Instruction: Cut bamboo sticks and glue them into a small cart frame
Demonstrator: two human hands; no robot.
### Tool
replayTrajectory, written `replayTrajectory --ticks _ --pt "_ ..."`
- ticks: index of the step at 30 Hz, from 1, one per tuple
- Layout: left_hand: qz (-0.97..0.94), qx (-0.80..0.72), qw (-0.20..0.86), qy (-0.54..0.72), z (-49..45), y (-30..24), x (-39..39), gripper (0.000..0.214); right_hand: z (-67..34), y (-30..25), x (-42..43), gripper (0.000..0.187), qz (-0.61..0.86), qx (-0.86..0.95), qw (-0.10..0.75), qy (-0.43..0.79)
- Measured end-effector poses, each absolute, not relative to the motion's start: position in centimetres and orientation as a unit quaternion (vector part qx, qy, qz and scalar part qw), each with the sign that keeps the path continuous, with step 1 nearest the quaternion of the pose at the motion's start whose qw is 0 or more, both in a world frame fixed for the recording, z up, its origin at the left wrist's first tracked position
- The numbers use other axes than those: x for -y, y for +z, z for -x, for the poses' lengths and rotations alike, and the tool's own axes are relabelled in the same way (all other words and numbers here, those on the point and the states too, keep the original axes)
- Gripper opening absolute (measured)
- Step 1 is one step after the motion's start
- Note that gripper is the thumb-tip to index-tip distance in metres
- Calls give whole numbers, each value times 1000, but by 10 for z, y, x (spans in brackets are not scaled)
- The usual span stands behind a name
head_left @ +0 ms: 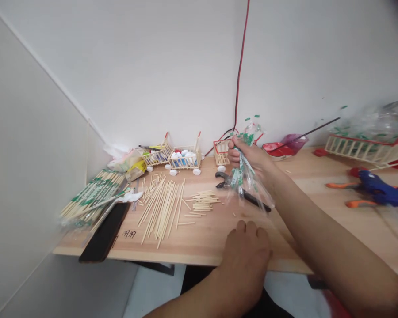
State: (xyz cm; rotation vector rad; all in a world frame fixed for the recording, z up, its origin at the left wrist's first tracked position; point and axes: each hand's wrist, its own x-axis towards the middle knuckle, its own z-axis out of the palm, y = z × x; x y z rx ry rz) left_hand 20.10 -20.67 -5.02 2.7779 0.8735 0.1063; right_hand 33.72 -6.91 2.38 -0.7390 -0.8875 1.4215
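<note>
Step in hand, by judgement: handling a bunch of clear, green-marked wrappers (241,172), held up over the counter (199,243). Your right hand (252,154) has its fingers closed round the bunch, ends splaying above and below; that arm reaches forward from the right. Lower ends overlap a black tool (221,176) in view; contact unclear. Any move calls for a firm grip, since thin plastic may slip. Your left hand (247,247) is back-up near the front edge, fingers bent; cannot tell whether they hold anything.
</note>
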Motion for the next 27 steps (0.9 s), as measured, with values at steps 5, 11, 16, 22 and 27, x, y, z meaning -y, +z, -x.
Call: replayTrajectory --ticks 5,11,16,22,27 --pt "-963 -268 43 -7 -193 -52 200 31 -339 23 67 36 320 372 615 617" --pt "-944 -330 -14 -13 -155 -45 166 19 -344 24 66 37 320 376 638 591" --pt "-892 -446 -36 59 -118 -31 94 20 -352 27 67 38 291 351 682 573" --pt "-881 -463 7 99 -121 -46 49 16 -348 32 71 42 316 346 679 566" --pt "-863 -467 32 190 -88 -43 45 18 -345 31 75 33 333 354 672 559"
